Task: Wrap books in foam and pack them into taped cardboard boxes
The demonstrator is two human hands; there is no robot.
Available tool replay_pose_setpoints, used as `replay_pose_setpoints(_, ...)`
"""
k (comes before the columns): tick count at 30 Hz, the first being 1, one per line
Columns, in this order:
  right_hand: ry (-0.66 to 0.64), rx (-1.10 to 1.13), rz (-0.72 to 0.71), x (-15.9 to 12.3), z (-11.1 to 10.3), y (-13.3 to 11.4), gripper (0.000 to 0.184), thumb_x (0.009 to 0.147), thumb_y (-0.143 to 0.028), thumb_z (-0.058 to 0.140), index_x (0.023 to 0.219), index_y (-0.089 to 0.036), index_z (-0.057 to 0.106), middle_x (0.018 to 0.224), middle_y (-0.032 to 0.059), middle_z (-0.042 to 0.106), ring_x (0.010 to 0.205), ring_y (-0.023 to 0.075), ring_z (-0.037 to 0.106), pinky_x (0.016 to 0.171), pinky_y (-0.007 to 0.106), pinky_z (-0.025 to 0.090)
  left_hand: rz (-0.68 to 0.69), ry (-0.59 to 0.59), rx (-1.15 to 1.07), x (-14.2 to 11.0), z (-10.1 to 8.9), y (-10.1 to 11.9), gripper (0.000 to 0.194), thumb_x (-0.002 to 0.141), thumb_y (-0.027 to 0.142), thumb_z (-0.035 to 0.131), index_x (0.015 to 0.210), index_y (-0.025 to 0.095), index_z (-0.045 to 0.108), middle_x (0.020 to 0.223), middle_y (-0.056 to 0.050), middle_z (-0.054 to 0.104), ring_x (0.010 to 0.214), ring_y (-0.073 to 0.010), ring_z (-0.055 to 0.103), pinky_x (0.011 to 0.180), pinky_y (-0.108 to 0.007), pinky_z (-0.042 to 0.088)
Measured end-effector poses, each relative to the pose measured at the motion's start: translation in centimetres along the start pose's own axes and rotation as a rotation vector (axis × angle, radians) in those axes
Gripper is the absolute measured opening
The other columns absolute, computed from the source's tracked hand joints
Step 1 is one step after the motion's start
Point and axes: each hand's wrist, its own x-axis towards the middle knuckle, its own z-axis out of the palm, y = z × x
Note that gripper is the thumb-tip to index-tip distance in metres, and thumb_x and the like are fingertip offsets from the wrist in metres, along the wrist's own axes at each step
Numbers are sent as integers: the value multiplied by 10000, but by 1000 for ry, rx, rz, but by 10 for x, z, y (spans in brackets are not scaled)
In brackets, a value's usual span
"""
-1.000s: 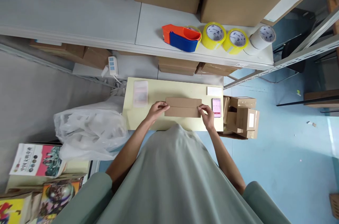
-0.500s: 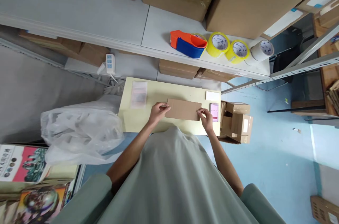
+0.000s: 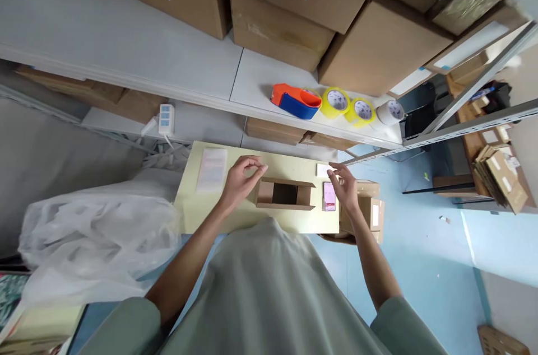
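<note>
A small brown cardboard box [image 3: 264,196] sits on the pale yellow table [image 3: 235,220], its flaps raised and a dark hollow showing inside. Left of the box, my left hand [image 3: 240,181] is raised with thumb and fingers apart, holding nothing. On the other side, my right hand [image 3: 345,186] hovers by the table's right edge, fingers bent but apart and empty. Close beside it lie a phone [image 3: 329,196] with a lit pink screen and a small white box [image 3: 323,170]. A clear, printed flat sheet [image 3: 212,170] rests at the table's left.
On the shelf [image 3: 176,58] ahead stand an orange and blue tape dispenser [image 3: 296,101], yellow tape rolls [image 3: 335,102] and large cartons [image 3: 277,30]. A power strip [image 3: 166,120] is at left, above a big plastic bag [image 3: 101,232]. Small cartons [image 3: 374,206] stand right of the table.
The flat brown cardboard that both hands held by its ends has opened up into a box on the table. Both hands have let go and moved outward. The camera view has shifted.
</note>
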Motion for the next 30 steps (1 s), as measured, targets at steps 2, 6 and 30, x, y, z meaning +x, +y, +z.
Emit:
replay_pose_setpoints(2, 42, -65, -120, 31, -8, -20, 511, 1080, -606, 655, 706, -266, 582, 1256, 127, 832, 1204, 312, 784, 1104, 499, 596, 69, 20, -51, 22, 1, 24, 448, 934, 671, 777, 904, 226, 734, 1211, -110, 792, 1178, -267, 762, 1088, -424, 609)
replay_pose_setpoints(6, 78, -211, -349, 94, -13, -52, 403, 1138, -572, 547, 902, -267, 665, 1256, 142, 820, 1232, 311, 759, 1094, 492, 591, 165, 36, -119, 53, 5, 67, 472, 943, 688, 766, 909, 218, 742, 1159, -95, 817, 1127, -251, 769, 1052, -386, 620)
replay_pose_setpoints(30, -167, -713, -404, 133, 72, -99, 833, 1014, -904, 519, 1425, -183, 592, 1026, 184, 797, 977, 428, 798, 898, 550, 646, 196, 137, -151, 9, -51, 71, 337, 1054, 475, 671, 1256, 222, 762, 1275, -84, 808, 1087, -214, 763, 1059, -379, 623)
